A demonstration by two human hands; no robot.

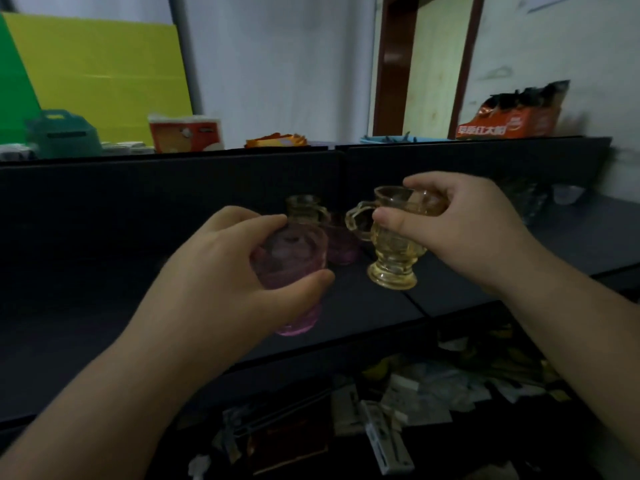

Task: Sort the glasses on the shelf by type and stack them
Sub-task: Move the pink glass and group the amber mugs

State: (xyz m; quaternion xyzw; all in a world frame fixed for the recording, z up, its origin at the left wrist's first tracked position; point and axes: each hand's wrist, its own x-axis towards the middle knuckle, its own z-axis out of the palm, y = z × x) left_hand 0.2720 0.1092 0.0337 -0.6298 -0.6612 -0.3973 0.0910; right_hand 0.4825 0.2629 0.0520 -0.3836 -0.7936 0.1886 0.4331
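My left hand (221,271) is wrapped around a pink glass (291,261), thumb on its near side and fingers over the rim; its foot (298,325) shows pink below my palm, at or just above the dark shelf (363,306) — I cannot tell if it touches. My right hand (464,233) is clamped on an amber glass cup (394,251) with a handle (358,220) that sticks out toward nine o'clock; thumb on the near wall, fingers over the rim, its footed base clear of the shelf. The two glasses sit near each other, not touching.

Between them, toward twelve o'clock, a second pink glass (341,245) stands on the shelf, and behind it at eleven o'clock a second amber handled cup (306,207) near the back panel. More glassware at two o'clock on the shelf is too blurred to name.

On the shelf top at one o'clock lies an orange snack bag (512,116); at eleven o'clock an orange-and-white packet (185,133), and farther at ten o'clock a green box (62,133) before a yellow board (100,71). Below the shelf, at five o'clock, is a heap of papers and packets (415,403).
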